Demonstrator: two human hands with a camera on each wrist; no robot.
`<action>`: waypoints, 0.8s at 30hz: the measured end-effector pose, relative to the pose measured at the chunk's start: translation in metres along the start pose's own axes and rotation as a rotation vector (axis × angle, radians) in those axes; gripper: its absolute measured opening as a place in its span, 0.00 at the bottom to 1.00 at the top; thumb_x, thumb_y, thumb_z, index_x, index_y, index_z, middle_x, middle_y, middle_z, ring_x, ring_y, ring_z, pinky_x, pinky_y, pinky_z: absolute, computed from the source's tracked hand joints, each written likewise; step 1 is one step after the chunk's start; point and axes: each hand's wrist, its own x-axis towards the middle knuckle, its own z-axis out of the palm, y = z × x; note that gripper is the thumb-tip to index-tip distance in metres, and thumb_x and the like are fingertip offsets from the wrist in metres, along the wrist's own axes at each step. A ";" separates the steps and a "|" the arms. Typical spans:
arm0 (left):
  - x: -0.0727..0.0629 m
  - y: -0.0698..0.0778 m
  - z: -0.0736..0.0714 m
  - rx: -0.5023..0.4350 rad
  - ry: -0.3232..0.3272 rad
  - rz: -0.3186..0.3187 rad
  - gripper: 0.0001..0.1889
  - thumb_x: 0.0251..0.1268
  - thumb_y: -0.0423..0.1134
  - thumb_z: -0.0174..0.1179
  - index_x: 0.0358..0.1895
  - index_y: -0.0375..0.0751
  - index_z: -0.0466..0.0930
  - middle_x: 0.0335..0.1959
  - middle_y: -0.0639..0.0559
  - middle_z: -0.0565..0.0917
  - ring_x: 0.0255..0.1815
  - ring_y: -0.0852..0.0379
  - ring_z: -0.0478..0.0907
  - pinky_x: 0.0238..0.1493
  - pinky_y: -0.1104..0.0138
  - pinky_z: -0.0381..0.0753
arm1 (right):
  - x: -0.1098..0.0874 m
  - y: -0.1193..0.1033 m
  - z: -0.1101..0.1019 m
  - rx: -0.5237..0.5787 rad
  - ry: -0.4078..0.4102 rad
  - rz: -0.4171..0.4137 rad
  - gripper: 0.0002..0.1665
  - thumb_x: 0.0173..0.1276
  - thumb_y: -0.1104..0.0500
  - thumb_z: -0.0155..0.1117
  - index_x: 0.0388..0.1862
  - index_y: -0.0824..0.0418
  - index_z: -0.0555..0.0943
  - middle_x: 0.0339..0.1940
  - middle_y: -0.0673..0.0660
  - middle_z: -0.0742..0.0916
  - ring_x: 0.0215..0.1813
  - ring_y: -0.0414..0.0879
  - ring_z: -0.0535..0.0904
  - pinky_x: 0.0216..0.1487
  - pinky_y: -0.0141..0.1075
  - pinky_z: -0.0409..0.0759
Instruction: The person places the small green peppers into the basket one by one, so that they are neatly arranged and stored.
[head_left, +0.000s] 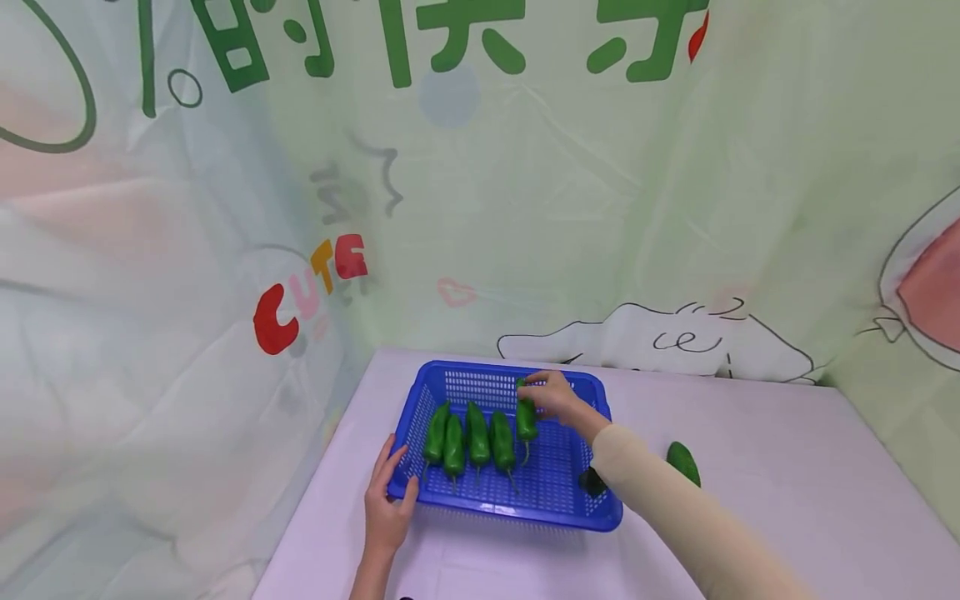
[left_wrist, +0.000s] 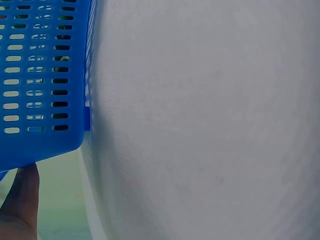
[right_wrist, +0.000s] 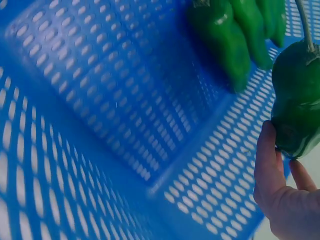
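A blue plastic basket (head_left: 510, 514) with slotted walls stands on the table. My left hand (head_left: 386, 508) holds its near left corner, the fingers over the left rim and the thumb at the front. In the left wrist view that thumb (left_wrist: 25, 195) touches the basket rim. Inside the basket, my right hand (head_left: 551, 396) pinches a green pepper (head_left: 527, 421) by its far end, stem towards me. The right wrist view shows fingertips against the lower end of this pepper (right_wrist: 297, 100). Several more green peppers (head_left: 477, 437) lie side by side in the basket's left half.
A dark roundish thing (head_left: 592, 482) lies at the basket's right side, partly behind the right sleeve (head_left: 660, 492). Right of the basket, a dark green oval thing (head_left: 681, 461) rests on the pale tablecloth (head_left: 795, 467). Printed cloth (head_left: 480, 208) hangs behind and at the sides.
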 end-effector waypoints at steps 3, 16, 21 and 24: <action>-0.004 -0.014 0.004 0.017 0.008 -0.007 0.26 0.51 0.19 0.64 0.58 0.26 0.77 0.68 0.30 0.69 0.68 0.28 0.64 0.68 0.81 0.56 | 0.003 0.007 0.011 -0.009 -0.009 0.016 0.30 0.66 0.63 0.61 0.64 0.77 0.69 0.56 0.74 0.78 0.53 0.65 0.81 0.49 0.53 0.84; 0.005 0.013 -0.003 0.016 -0.021 -0.017 0.24 0.53 0.21 0.63 0.57 0.22 0.76 0.67 0.25 0.68 0.67 0.24 0.64 0.69 0.79 0.56 | 0.012 0.031 0.032 -0.061 0.028 0.079 0.29 0.65 0.66 0.63 0.62 0.78 0.69 0.59 0.77 0.76 0.58 0.68 0.78 0.52 0.52 0.83; 0.003 0.001 -0.003 0.009 -0.017 -0.008 0.25 0.53 0.21 0.63 0.58 0.24 0.76 0.68 0.28 0.68 0.68 0.26 0.64 0.69 0.79 0.56 | 0.015 0.039 0.037 -0.119 0.049 0.080 0.30 0.63 0.66 0.64 0.62 0.79 0.69 0.59 0.76 0.76 0.58 0.68 0.78 0.52 0.53 0.82; -0.001 -0.012 -0.001 0.013 -0.010 -0.018 0.26 0.53 0.22 0.63 0.59 0.27 0.77 0.69 0.31 0.68 0.69 0.29 0.63 0.69 0.79 0.55 | 0.016 0.043 0.040 -0.146 0.061 0.074 0.30 0.61 0.68 0.65 0.61 0.79 0.69 0.57 0.76 0.76 0.57 0.68 0.78 0.51 0.54 0.83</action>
